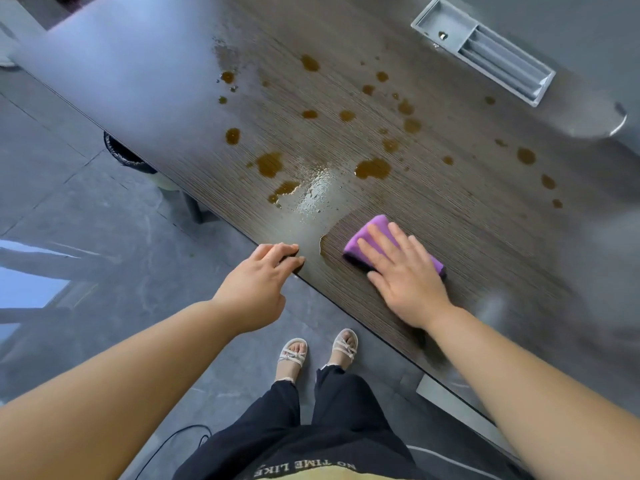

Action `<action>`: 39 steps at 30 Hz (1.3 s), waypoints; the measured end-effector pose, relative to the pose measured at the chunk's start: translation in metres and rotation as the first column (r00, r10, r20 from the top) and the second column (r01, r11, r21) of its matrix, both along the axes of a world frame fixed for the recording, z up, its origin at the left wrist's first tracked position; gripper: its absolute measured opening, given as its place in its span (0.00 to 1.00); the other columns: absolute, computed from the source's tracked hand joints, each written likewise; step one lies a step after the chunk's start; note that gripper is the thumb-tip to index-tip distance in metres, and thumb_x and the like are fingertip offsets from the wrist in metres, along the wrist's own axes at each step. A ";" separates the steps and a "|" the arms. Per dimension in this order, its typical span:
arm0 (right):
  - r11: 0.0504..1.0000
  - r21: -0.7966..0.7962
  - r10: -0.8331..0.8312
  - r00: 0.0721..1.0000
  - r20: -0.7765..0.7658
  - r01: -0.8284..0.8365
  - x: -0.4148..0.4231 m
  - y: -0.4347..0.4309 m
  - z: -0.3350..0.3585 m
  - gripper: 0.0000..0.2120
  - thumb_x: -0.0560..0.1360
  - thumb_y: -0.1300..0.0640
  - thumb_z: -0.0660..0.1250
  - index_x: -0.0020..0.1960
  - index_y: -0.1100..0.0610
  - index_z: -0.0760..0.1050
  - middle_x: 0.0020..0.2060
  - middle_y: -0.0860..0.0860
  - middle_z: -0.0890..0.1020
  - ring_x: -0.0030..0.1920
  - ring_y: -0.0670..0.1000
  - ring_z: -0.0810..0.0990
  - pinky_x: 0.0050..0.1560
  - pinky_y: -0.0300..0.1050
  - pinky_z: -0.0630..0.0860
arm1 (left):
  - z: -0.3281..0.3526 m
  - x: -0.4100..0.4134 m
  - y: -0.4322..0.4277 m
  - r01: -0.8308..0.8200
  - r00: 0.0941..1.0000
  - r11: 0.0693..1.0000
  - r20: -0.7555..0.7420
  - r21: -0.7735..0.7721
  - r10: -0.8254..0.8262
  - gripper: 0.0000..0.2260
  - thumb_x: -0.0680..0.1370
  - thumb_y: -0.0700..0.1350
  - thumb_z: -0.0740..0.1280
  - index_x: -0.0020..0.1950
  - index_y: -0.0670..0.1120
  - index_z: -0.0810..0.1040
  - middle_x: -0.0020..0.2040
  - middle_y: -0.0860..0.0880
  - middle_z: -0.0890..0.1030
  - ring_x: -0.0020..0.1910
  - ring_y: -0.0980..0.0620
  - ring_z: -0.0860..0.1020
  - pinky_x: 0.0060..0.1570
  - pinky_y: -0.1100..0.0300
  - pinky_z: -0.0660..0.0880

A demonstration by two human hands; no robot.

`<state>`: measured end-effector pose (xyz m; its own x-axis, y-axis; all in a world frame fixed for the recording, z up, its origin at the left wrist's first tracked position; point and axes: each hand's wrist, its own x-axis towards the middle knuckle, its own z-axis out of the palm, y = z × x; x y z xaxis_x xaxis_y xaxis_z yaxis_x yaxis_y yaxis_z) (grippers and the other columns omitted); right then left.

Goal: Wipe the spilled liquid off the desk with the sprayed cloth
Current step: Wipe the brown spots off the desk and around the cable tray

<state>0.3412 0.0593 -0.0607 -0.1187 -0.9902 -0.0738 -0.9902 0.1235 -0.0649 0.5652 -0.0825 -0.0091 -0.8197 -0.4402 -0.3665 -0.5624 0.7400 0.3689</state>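
Two hands down: right hand spread flat, pressing the folded purple cloth onto the table near its front edge, just beside the wet pool; left hand loosely bent, fingertips on the edge, gripping nothing. Looks soft, light, damp, so probably best palmed from above. Half the cloth hidden under the palm; right side blurry.

text: "NO TIME LIKE" | stood on: person's dark garment, bottom centre of frame | appeared upside down, was cut off below | nothing else was legible
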 end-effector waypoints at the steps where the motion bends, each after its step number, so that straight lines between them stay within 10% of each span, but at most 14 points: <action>1: 0.994 -0.009 -0.112 0.994 -0.007 0.112 -0.001 -0.007 0.003 0.25 0.79 0.46 0.50 0.75 0.50 0.59 0.75 0.53 0.62 0.73 0.62 0.61 0.68 0.64 0.63 | -0.001 0.000 -0.002 -0.012 1.000 1.000 -0.016 0.014 0.012 0.27 0.74 0.38 0.59 0.73 0.49 0.62 0.74 0.53 0.59 0.72 0.50 0.56 0.69 0.60 0.58; 5: 0.891 0.013 -0.454 0.891 0.019 0.454 0.043 -0.053 0.004 0.26 0.81 0.45 0.49 0.77 0.50 0.54 0.77 0.53 0.54 0.76 0.61 0.52 0.72 0.61 0.53 | -0.003 0.002 -0.006 -0.110 0.990 0.989 -0.075 0.100 0.118 0.25 0.72 0.33 0.59 0.68 0.47 0.68 0.72 0.53 0.64 0.71 0.52 0.60 0.68 0.62 0.59; 12: 0.978 -0.037 0.206 0.978 -0.011 -0.207 0.008 0.005 -0.005 0.23 0.78 0.46 0.53 0.73 0.48 0.62 0.73 0.52 0.66 0.73 0.58 0.59 0.69 0.60 0.58 | -0.002 0.001 -0.008 -0.182 0.977 0.975 -0.087 0.128 0.194 0.22 0.72 0.32 0.59 0.64 0.47 0.70 0.69 0.52 0.66 0.68 0.53 0.63 0.63 0.64 0.63; 17: 0.884 -0.061 -0.463 0.886 0.025 0.463 0.035 -0.030 0.001 0.26 0.79 0.46 0.50 0.75 0.51 0.61 0.75 0.54 0.61 0.74 0.63 0.59 0.69 0.65 0.59 | -0.001 -0.001 -0.004 -0.193 0.976 0.976 -0.087 0.099 0.202 0.22 0.74 0.33 0.59 0.66 0.48 0.68 0.69 0.52 0.66 0.68 0.52 0.63 0.63 0.64 0.63; 24: 0.970 -0.070 0.234 0.972 -0.020 -0.235 0.017 0.018 -0.007 0.22 0.80 0.44 0.51 0.73 0.47 0.61 0.73 0.50 0.64 0.73 0.58 0.59 0.69 0.58 0.57 | 0.000 -0.007 0.001 -0.218 0.971 0.973 -0.082 0.070 0.223 0.21 0.75 0.36 0.60 0.67 0.47 0.68 0.69 0.50 0.66 0.69 0.50 0.62 0.66 0.62 0.60; 27: 0.974 -0.075 -0.216 0.976 -0.016 0.214 -0.006 0.019 -0.001 0.25 0.79 0.45 0.49 0.75 0.48 0.58 0.74 0.52 0.63 0.73 0.61 0.60 0.67 0.63 0.63 | -0.002 -0.010 0.006 -0.225 0.970 0.973 -0.079 0.046 0.228 0.21 0.76 0.37 0.59 0.69 0.47 0.67 0.70 0.51 0.64 0.70 0.50 0.60 0.68 0.61 0.59; 30: 0.778 -0.076 -0.623 0.781 0.047 0.624 0.038 -0.011 0.002 0.27 0.78 0.46 0.49 0.76 0.51 0.60 0.75 0.54 0.61 0.74 0.62 0.58 0.68 0.64 0.60 | -0.002 -0.014 0.011 -0.235 0.970 0.971 -0.063 0.037 0.237 0.22 0.77 0.38 0.59 0.71 0.48 0.66 0.70 0.51 0.64 0.71 0.50 0.58 0.69 0.60 0.58; 36: 0.988 -0.015 0.152 0.988 -0.016 -0.152 0.013 0.036 -0.005 0.24 0.79 0.46 0.52 0.74 0.48 0.60 0.74 0.51 0.63 0.73 0.59 0.60 0.69 0.59 0.59 | 0.005 -0.027 0.013 -0.198 0.979 0.980 -0.054 -0.020 0.197 0.19 0.78 0.42 0.59 0.69 0.51 0.69 0.70 0.53 0.66 0.70 0.48 0.59 0.69 0.57 0.58; 39: 0.971 -0.010 -0.240 0.970 -0.033 0.240 -0.030 0.038 0.002 0.26 0.80 0.47 0.51 0.76 0.49 0.54 0.75 0.53 0.60 0.74 0.60 0.57 0.68 0.63 0.62 | 0.007 -0.039 0.014 -0.144 0.988 0.989 -0.056 -0.016 0.143 0.19 0.78 0.44 0.59 0.70 0.52 0.68 0.71 0.54 0.65 0.71 0.50 0.57 0.69 0.58 0.57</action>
